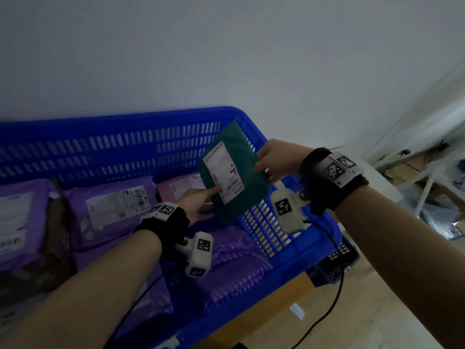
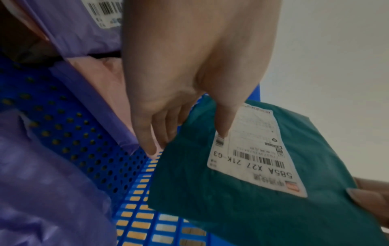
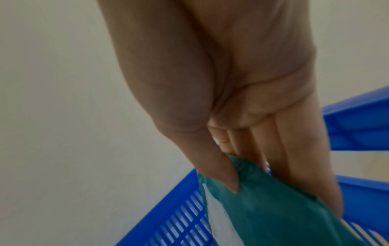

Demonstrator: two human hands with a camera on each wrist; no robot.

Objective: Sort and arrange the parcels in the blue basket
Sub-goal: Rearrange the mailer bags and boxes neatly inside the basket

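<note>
A dark green parcel (image 1: 239, 159) (image 2: 242, 208) (image 3: 273, 216) with a white shipping label is held tilted above the right end of the blue basket (image 1: 113, 122). My right hand (image 1: 273, 159) (image 3: 238, 166) pinches its right edge, thumb on the front and fingers behind. My left hand (image 1: 198, 200) (image 2: 189, 133) holds its lower left edge, thumb on the label and fingers underneath. Several purple parcels (image 1: 113, 207) and a pink parcel (image 1: 181, 185) lie in the basket below.
A white wall (image 1: 226, 59) rises just behind the basket. A purple bubble-wrap parcel (image 1: 234, 268) lies near the basket's front right. Right of the basket are the floor (image 1: 352, 311), a smaller dark blue crate (image 1: 334, 260) and cluttered items (image 1: 427, 197).
</note>
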